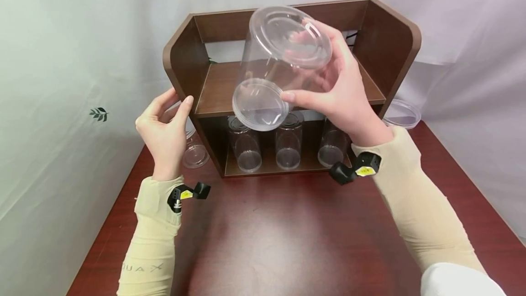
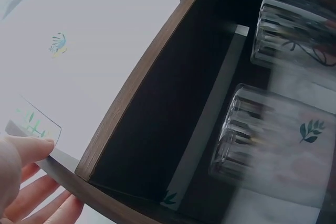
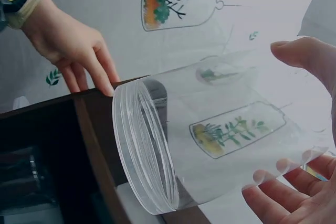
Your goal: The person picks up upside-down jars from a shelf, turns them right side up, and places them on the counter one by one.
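The right hand (image 1: 341, 90) holds a big clear jar (image 1: 279, 65) up in the air, in front of the top shelf of a brown wooden shelf (image 1: 386, 35). The jar is tipped over, with one round end pointing up toward 12 o'clock and the other end pointing down toward 7 o'clock, close to the front edge of the top shelf board. The fingers wrap around the jar from the 3 o'clock side, and the thumb (image 1: 293, 97) presses on the jar wall near the low end. So most of the jar sticks out to the 9 o'clock side of the hand. In the right wrist view the jar (image 3: 210, 129) lies between the thumb above and the curled fingertips (image 3: 262, 179) below, and its ridged rim points at the shelf. The left hand (image 1: 164, 127) rests on the left side wall of the shelf, at 9 o'clock from the jar. Its thumb touches the wall's front edge, and its fingers are loose and fairly straight. It holds nothing. Three more clear jars (image 1: 287, 145) stand in a row on the bottom shelf. The shelf sits on a dark red table (image 1: 287, 232).
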Demonstrator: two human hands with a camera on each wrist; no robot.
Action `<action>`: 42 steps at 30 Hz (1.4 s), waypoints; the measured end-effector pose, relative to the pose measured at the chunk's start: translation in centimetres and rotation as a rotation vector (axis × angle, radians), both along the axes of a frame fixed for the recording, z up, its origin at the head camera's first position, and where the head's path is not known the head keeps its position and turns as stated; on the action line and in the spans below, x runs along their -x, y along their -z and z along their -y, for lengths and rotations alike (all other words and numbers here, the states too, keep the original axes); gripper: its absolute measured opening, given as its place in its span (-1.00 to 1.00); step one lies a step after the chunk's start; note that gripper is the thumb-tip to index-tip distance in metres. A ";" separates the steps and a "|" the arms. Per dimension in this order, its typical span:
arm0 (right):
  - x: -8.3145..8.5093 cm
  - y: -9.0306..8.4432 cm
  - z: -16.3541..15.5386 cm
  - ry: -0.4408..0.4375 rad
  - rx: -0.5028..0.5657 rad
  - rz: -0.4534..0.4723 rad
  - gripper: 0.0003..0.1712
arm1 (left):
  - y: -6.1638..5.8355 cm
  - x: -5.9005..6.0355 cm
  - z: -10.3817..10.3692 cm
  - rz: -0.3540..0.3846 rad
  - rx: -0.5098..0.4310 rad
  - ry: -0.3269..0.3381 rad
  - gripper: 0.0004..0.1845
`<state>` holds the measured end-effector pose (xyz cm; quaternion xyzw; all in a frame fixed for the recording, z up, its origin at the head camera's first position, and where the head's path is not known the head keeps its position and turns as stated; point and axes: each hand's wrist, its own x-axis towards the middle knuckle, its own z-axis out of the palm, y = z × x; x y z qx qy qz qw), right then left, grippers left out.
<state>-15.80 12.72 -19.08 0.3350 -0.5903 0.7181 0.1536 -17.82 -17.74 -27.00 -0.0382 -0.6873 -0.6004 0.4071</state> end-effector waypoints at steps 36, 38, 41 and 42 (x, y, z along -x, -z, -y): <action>-5.4 11.7 -3.5 -0.204 -0.007 -0.036 0.13 | 10.9 -6.3 -8.1 -0.037 0.056 0.785 0.16; -5.5 12.2 -3.5 -0.203 -0.004 -0.038 0.11 | 11.7 -6.6 -8.6 0.011 0.051 0.854 0.25; -5.6 12.8 -3.5 -0.206 0.008 -0.040 0.10 | 12.4 -6.8 -9.4 0.045 0.016 0.941 0.34; -5.6 13.0 -3.4 -0.207 0.016 -0.043 0.10 | 12.6 -6.8 -9.7 0.044 0.005 0.964 0.36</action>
